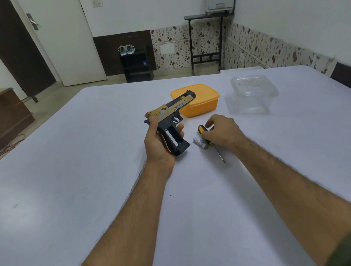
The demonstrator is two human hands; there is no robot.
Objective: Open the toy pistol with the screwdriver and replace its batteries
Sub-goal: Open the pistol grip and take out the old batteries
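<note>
My left hand (158, 143) grips the black-and-gold toy pistol (172, 120) by its handle, barrel pointing away to the upper right. The grip's side is uncovered and a white battery shows inside the compartment (173, 138). My right hand (221, 133) lies over the yellow-and-black screwdriver (202, 129) on the table, fingers curled round its handle; the metal shaft (219, 153) sticks out toward me. A loose white battery (199, 142) lies on the table just left of that hand.
A closed orange box (202, 104) stands behind the pistol. A clear plastic container (253, 93) sits to its right. The white table (86, 165) spreads wide on all sides. A black stool and a small dark rack stand beyond its far edge.
</note>
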